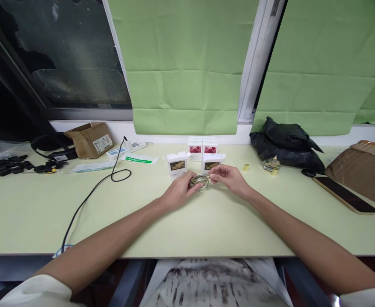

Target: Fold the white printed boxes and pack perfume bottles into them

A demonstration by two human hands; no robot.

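Note:
A round, flat glass perfume bottle (199, 183) lies tilted in my left hand (181, 187), its fingers and thumb closed around the rim. The fingers of my right hand (227, 177) pinch the small gold neck piece at the bottle's right side; the fingertips partly hide it. Just beyond my hands stand two white boxes with dark gold-printed fronts, the left box (177, 166) and the right box (212, 160), both with flaps up. To the right of my right hand a small gold cap (246, 167) stands on the table, and farther right is a second round bottle (271, 164) with gold parts.
Behind the open boxes are stacked white boxes with red pictures (195, 149). A black plastic bag (285, 143), a phone (345, 195) and a brown package (363, 170) lie right. On the left are a black cable (88, 200), a cardboard box (91, 140) and black straps (5, 166).

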